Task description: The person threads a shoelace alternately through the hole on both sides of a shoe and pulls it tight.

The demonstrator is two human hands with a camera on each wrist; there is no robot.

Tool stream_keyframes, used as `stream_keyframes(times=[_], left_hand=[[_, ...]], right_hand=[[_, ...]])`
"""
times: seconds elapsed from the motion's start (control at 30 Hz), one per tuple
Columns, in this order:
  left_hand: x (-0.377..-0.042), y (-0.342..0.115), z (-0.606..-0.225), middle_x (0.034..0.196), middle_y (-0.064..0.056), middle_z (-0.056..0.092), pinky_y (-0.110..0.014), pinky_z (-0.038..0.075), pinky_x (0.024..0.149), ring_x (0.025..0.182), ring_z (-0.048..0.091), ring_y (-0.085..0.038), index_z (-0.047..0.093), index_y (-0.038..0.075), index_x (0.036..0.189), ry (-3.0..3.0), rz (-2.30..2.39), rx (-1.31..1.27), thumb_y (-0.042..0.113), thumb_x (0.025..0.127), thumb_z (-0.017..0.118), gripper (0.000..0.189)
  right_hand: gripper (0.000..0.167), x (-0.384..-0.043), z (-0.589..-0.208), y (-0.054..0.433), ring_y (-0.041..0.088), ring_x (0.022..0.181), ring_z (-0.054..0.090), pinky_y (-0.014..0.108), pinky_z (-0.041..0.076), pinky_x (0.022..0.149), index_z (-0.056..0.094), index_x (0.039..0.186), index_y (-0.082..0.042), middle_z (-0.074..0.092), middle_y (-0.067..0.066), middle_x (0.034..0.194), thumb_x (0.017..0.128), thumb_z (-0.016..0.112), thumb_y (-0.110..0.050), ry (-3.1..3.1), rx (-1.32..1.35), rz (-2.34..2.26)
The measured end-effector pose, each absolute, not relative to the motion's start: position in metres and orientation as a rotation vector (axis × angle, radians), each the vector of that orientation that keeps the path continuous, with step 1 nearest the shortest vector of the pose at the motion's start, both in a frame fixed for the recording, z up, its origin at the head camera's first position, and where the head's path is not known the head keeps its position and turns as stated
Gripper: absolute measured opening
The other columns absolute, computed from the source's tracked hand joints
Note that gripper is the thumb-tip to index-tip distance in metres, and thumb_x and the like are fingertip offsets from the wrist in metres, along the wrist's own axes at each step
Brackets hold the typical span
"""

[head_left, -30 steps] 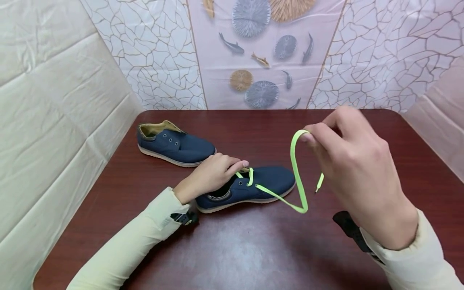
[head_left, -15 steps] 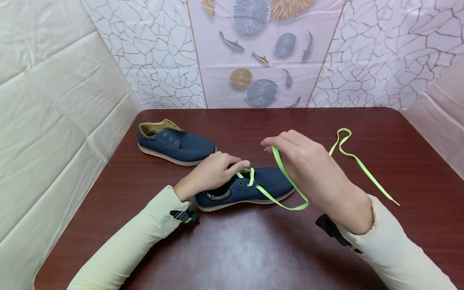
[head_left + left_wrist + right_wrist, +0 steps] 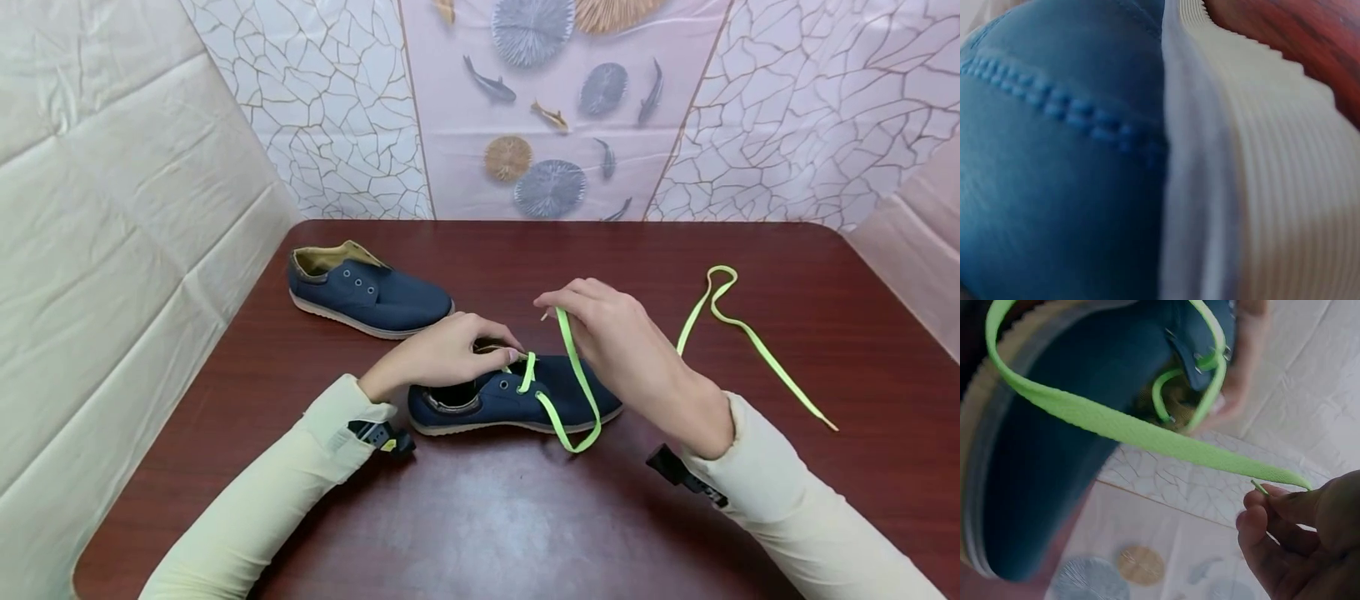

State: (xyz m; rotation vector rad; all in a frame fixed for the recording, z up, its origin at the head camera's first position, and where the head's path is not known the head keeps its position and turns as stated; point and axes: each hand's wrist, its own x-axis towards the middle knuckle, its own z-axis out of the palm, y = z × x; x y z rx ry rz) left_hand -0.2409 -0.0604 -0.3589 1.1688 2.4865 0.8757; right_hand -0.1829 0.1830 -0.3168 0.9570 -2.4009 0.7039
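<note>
Toe pointing right, a navy shoe (image 3: 491,410) lies on the table in the head view. My left hand (image 3: 446,354) grips its upper at the opening, thumb beside the lace and the other fingers over the far side. Only the shoe's blue side (image 3: 1054,187) and ribbed sole (image 3: 1291,162) fill the left wrist view. A neon green shoelace (image 3: 1147,439) runs through eyelets and loops out from the near flap. Above the toe, my right hand (image 3: 618,350) pinches this lace near its end, and the narrow tip (image 3: 1259,486) pokes out between thumb and fingers.
Another navy shoe (image 3: 408,302), without a lace, stands behind on the left. A further green lace length (image 3: 772,360) lies on the dark red table (image 3: 480,533) to the right, coming from behind my right hand. Patterned fabric (image 3: 600,192) hangs at the back.
My right hand has swung left and down toward the shoe with the lace, uncovering the lace on the table at right. My left hand stays at the shoe opening.
</note>
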Motion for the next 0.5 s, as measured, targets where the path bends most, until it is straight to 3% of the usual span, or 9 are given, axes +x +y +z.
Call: stream_keyframes(times=[0.17, 0.37, 0.5], left_hand=[[-0.24, -0.06, -0.356, 0.099, 0.009, 0.076, -0.027, 0.049, 0.071, 0.063, 0.056, -0.007, 0.079, 0.016, 0.118, 2.5, 0.945, 1.178, 0.021, 0.109, 0.058, 0.024], [-0.24, -0.059, -0.359, 0.099, 0.006, 0.075, -0.027, 0.051, 0.076, 0.08, 0.061, -0.007, 0.082, 0.017, 0.109, 2.54, 1.033, 1.233, 0.02, 0.106, 0.066, 0.016], [-0.239, -0.057, -0.359, 0.093, 0.006, 0.071, -0.025, 0.048, 0.074, 0.077, 0.057, -0.009, 0.081, 0.016, 0.102, 2.584, 1.021, 1.284, 0.015, 0.102, 0.07, 0.011]], right_hand=[[0.023, -0.185, -0.326, 0.177, 0.021, 0.095, 0.073, 0.041, 0.058, 0.083, 0.074, 0.116, -0.005, 0.077, 0.005, 0.107, 0.102, 0.059, 0.006, -2.502, 0.944, 0.76], [0.026, -0.186, -0.338, 0.169, 0.016, 0.083, 0.068, 0.036, 0.056, 0.075, 0.076, 0.101, -0.007, 0.076, 0.003, 0.095, 0.097, 0.058, 0.012, -2.549, 1.007, 0.847], [0.024, -0.185, -0.343, 0.164, 0.017, 0.084, 0.065, 0.033, 0.055, 0.074, 0.077, 0.099, -0.005, 0.073, 0.004, 0.094, 0.096, 0.062, 0.013, -2.544, 1.054, 0.83]])
